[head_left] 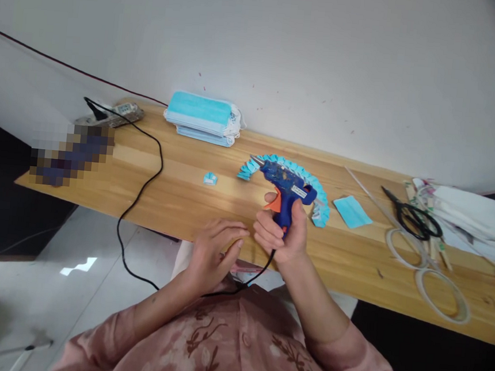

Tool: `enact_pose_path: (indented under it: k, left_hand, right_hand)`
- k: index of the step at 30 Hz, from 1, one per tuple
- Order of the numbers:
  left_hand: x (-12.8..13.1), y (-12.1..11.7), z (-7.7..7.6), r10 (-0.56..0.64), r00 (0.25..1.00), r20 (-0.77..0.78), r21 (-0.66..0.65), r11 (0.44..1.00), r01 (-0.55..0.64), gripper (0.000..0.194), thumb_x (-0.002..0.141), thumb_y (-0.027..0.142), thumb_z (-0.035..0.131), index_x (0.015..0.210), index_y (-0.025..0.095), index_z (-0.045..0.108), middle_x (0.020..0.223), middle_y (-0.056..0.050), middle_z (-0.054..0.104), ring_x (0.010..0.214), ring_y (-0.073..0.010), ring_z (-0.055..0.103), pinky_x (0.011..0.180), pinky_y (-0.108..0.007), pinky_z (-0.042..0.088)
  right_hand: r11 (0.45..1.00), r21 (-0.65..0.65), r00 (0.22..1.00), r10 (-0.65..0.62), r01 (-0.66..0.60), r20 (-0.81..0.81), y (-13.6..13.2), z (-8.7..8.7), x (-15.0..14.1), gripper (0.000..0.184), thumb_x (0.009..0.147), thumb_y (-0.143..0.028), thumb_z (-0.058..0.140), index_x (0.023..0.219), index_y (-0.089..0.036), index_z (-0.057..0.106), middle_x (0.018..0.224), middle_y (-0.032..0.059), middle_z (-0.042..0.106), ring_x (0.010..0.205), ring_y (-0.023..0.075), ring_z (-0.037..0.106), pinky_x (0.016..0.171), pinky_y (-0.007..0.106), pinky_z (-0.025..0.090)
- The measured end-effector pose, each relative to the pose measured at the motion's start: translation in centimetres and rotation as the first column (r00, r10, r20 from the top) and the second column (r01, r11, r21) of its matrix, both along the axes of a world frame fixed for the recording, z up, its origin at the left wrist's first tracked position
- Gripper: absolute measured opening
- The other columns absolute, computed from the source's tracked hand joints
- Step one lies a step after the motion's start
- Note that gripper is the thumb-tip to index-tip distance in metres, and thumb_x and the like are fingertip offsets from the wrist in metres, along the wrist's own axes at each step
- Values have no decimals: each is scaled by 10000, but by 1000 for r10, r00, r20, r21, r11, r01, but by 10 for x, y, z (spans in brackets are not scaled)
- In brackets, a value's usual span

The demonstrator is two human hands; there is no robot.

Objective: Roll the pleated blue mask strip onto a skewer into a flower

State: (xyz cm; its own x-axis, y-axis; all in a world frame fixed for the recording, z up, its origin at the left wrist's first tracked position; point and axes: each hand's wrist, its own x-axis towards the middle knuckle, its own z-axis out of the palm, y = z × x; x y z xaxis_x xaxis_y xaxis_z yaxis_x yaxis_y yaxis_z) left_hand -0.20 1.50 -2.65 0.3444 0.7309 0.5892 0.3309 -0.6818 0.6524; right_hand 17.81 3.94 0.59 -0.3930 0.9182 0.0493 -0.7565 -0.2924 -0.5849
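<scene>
Right hand [284, 235] grips glue gun [288, 183], axis slanting, nozzle [256, 160] leftward; left hand [212, 249] half-spread.

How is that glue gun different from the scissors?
The glue gun is mainly blue with an orange trigger; the scissors look black.
The glue gun is held up in the right hand, while the scissors lie among other items on the table.
The glue gun has a black cord at its handle; the scissors show none.
Both narrow to a tip and have a part to grip.
</scene>
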Motion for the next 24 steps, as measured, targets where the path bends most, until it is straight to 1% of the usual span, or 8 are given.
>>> enact_pose_path:
  k: [3, 5, 7, 10, 12, 17, 20, 24]
  left_hand:
    - [-1, 0, -3, -2, 1000, 10, 9, 1000, 2, 176, 988, 115, 570, 1067, 202, 701, 1041, -72, 783, 988, -203, 737, 873, -338, 552]
    - [-2, 1, -5, 0, 1000, 4, 7, 1000, 0, 175, 989, 113, 568, 1061, 204, 699, 1039, -69, 784, 982, -204, 738, 875, -342, 552]
    - [-1, 3, -8, 8, 1000, 0, 5, 1000, -8, 171, 990, 111, 570, 1053, 203, 700, 1033, -65, 785, 966, -200, 739, 868, -337, 551]
    - [0, 5, -11, 13, 1000, 10, 4, 1000, -13, 162, 991, 107, 577, 1039, 193, 706, 1021, -66, 783, 953, -192, 738, 857, -318, 553]
    - [1, 6, -12, 10, 1000, 9, 4, 1000, -10, 161, 990, 105, 579, 1036, 191, 708, 1019, -65, 784, 954, -190, 741, 859, -315, 556]
    - [1, 6, -13, 21, 1000, 0, 4, 1000, -21, 162, 998, 110, 568, 1027, 192, 705, 1015, -68, 787, 950, -195, 745, 854, -324, 564]
    - [0, 6, -13, 26, 1000, 5, 5, 1000, -26, 161, 998, 121, 570, 1024, 199, 709, 1012, -74, 789, 939, -203, 747, 840, -334, 570]
    - [0, 5, -13, 19, 1000, 10, -1, 1000, -19, 159, 996, 123, 576, 1026, 199, 712, 1007, -72, 789, 934, -203, 746, 834, -335, 570]
  right_hand:
    - [1000, -10, 999, -15, 16, 36, -4, -5, 10, 431, 813, -659, 770, 957, -254, 726, 635, -33, 667, 349, 53, 313, 263, 141, 197]
    - [999, -25, 999, -39, 40, 34, -8, -6, 17, 422, 808, -641, 784, 902, -235, 721, 736, 4, 713, 409, 63, 383, 245, 126, 185]
    - [998, -28, 998, -65, 65, -7, -11, -7, 22, 405, 826, -610, 788, 838, -213, 708, 709, -9, 669, 437, 60, 373, 244, 106, 212]
    - [997, -8, 994, -77, 77, -71, -14, -9, 26, 422, 868, -591, 764, 785, -184, 691, 637, -43, 570, 419, 39, 281, 258, 88, 260]
    - [997, 12, 993, -68, 70, -98, -15, -11, 27, 438, 887, -593, 744, 771, -176, 677, 629, -52, 546, 407, 29, 238, 264, 85, 272]
    - [998, 45, 992, -44, 50, -122, -13, -12, 26, 468, 897, -591, 734, 724, -176, 605, 623, -63, 532, 383, 18, 195, 260, 91, 260]
    - [997, 52, 993, -48, 54, -109, -13, -11, 25, 505, 897, -607, 726, 688, -187, 539, 609, -70, 507, 372, 18, 184, 253, 99, 244]
    - [996, 64, 995, -61, 67, -81, -13, -10, 25, 537, 895, -631, 714, 664, -201, 491, 588, -74, 479, 363, 24, 175, 246, 116, 219]
